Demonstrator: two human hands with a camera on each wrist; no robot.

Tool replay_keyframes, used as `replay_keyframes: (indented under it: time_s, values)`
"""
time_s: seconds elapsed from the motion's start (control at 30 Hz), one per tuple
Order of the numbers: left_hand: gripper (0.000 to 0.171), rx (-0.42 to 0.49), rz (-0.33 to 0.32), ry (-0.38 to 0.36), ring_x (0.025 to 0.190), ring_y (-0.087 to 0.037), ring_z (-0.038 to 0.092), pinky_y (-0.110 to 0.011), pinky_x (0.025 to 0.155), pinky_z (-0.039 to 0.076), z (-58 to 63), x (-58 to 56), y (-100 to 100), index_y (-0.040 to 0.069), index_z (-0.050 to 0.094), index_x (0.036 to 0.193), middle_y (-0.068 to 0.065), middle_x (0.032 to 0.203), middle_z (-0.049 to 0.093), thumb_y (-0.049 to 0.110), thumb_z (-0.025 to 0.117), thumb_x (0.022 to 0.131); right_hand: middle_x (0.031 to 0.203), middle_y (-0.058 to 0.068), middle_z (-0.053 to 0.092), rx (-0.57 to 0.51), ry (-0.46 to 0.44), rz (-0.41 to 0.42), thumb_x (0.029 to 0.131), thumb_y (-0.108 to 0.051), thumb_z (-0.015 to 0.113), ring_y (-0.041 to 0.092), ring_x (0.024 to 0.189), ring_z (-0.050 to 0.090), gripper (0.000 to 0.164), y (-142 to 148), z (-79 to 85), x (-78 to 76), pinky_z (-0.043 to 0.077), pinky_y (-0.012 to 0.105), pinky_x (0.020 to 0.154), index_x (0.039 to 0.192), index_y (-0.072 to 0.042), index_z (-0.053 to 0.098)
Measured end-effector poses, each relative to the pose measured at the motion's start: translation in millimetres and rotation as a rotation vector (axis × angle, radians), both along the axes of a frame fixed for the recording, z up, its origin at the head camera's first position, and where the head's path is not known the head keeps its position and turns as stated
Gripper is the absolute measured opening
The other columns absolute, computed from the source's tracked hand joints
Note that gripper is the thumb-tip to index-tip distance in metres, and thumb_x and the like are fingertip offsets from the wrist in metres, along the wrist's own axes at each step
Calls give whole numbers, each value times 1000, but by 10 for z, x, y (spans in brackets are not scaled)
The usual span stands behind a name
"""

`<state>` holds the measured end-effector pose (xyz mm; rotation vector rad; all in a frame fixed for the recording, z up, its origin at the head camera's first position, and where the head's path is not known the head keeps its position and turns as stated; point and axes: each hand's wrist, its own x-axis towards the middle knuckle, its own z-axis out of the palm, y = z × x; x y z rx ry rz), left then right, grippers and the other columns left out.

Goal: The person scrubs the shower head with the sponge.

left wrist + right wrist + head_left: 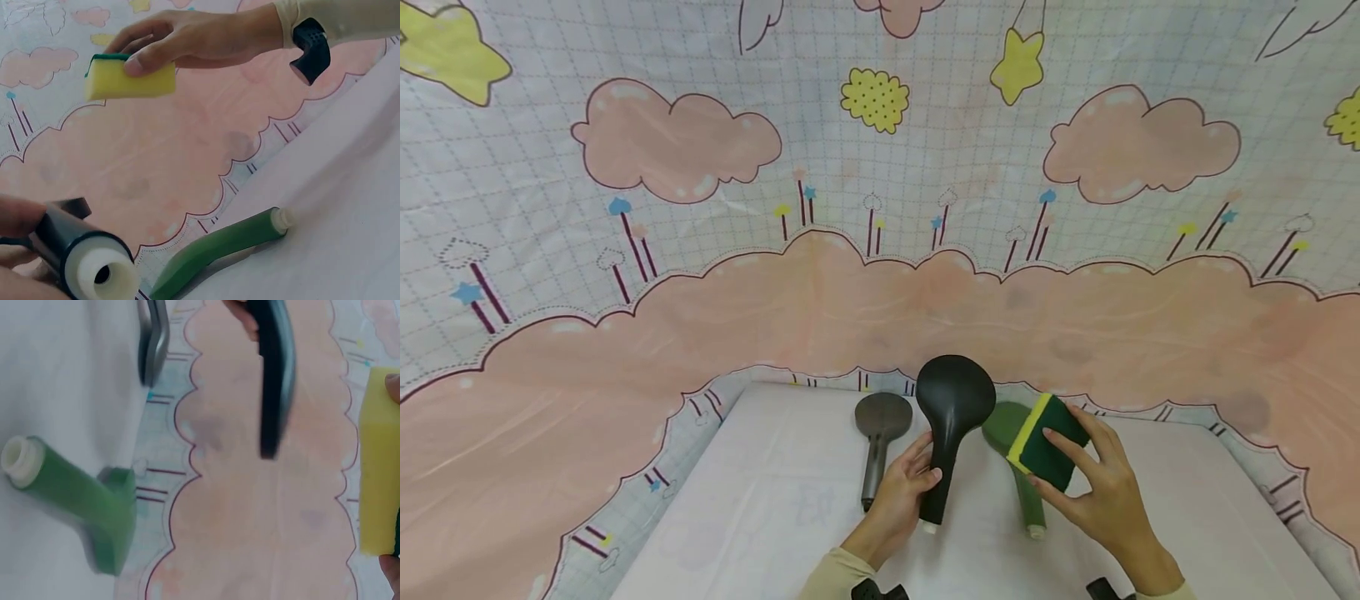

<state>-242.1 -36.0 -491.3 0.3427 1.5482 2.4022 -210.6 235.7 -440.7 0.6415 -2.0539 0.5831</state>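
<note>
My left hand grips a black shower head by its handle, lifted off the table with the round head pointing up and away. The handle's hollow white connector faces the left wrist camera. In my right hand is a sponge, yellow with a dark green scouring side, pinched between thumb and fingers. It is held up to the right of the black shower head, apart from it. Below the sponge lies a green shower head, its round head partly hidden by the sponge in the head view.
A grey shower head lies on the white table, left of the black one. Behind the table hangs a patterned cloth with pink clouds and yellow stars. Dark wrist straps sit over the sleeves.
</note>
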Motion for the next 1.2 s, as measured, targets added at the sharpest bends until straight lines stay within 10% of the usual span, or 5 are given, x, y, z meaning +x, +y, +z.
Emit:
replay_keyframes:
  time_s: [0.53, 0.8, 1.2]
  values:
    - [63, -23, 137, -102, 141, -38, 37, -51, 116, 29, -244, -298, 234, -6, 23, 152, -30, 154, 31, 0, 51, 96, 143, 22, 50, -23, -100, -98, 82, -71, 60, 27, 133, 41, 69, 247, -162, 57, 20, 0, 105, 116, -12, 71]
    - [65, 7, 126, -124, 145, -42, 28, -53, 120, 23, -352, -418, 330, -8, 17, 153, -31, 156, 24, -1, 49, 97, 144, 19, 49, -13, -128, -115, 65, -37, 89, 28, 131, 42, 60, 355, -256, 55, 20, -1, 103, 116, -13, 70]
    - [65, -32, 164, -164, 140, -47, 33, -54, 116, 30, -502, -549, 415, -12, 17, 151, -38, 153, 22, -2, 48, 95, 143, 17, 50, -43, -183, -172, 52, -20, 94, 40, 124, 43, 69, 395, -322, 106, 16, -5, 99, 117, -17, 70]
